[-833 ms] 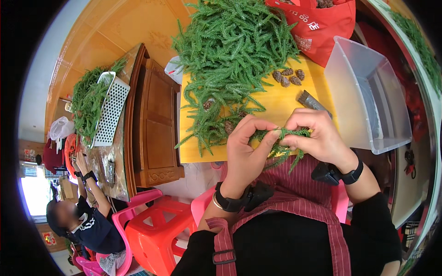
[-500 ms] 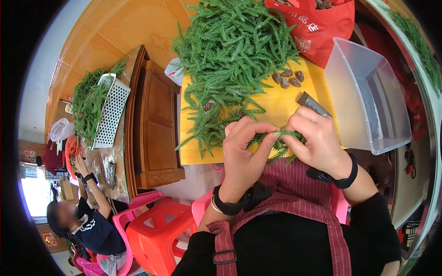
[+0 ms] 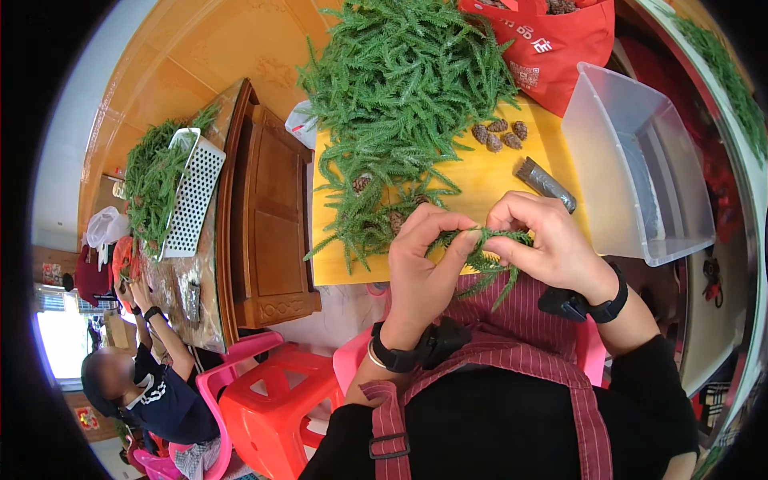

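Over the near edge of the yellow table, my left hand (image 3: 428, 260) pinches a green artificial pine sprig (image 3: 490, 264) between thumb and forefinger. My right hand (image 3: 548, 240) closes its thumb and fingers on the same sprig from the other side. Several needled tips hang below my fingers; the exact gripping spot is partly hidden. Just left of my hands lie loose sprigs with brown pine cones (image 3: 362, 183) among them. Beyond my right hand rests a short dark bundle (image 3: 546, 184), perhaps of wires.
A big heap of green sprigs (image 3: 408, 88) covers the far side of the yellow table (image 3: 480, 172). Several pine cones (image 3: 494, 142) lie beside it. A red bag (image 3: 552, 56) and a clear plastic bin (image 3: 640, 168) stand right. Leftward are a red stool (image 3: 276, 400) and a seated person (image 3: 164, 384).
My right hand has shifted slightly and its fingers have moved along the sprig. More of the sprig's hanging tips now show. The dark bundle is less covered by my hand.
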The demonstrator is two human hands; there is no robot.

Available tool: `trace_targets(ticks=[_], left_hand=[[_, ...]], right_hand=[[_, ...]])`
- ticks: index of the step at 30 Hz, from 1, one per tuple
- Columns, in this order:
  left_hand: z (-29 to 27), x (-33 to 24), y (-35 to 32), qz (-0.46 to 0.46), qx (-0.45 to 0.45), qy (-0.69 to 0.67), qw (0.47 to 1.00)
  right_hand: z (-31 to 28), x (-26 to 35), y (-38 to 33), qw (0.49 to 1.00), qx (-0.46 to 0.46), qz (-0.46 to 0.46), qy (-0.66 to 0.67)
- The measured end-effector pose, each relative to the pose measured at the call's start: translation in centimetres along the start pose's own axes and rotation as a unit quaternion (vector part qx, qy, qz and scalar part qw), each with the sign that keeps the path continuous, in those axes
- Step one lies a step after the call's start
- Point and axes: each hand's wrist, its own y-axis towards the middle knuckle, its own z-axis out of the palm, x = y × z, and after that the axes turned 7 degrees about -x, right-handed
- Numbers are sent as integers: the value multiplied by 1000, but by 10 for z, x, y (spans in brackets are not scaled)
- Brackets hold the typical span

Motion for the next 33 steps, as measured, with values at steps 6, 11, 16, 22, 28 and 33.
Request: trace_targets(ticks=[6, 11, 16, 22, 28, 33], left_hand=[[-1, -5, -1, 34, -6, 74, 997], [-2, -3, -1, 22, 2, 56, 998], [-1, -6, 1, 48, -13, 87, 995], [0, -9, 2, 86, -36, 117, 989], [-1, 3, 4, 29, -43, 51, 997], [-4, 5, 2, 50, -65, 58, 995]], right_hand=[[6, -5, -3, 985, -69, -120, -99], [4, -10, -3, 995, -24, -88, -37], [16, -7, -5, 942, -136, -194, -240], [21, -11, 1, 913, -177, -243, -276], [29, -9, 7, 939, -193, -166, -230], [6, -10, 3, 991, 56, 119, -3]])
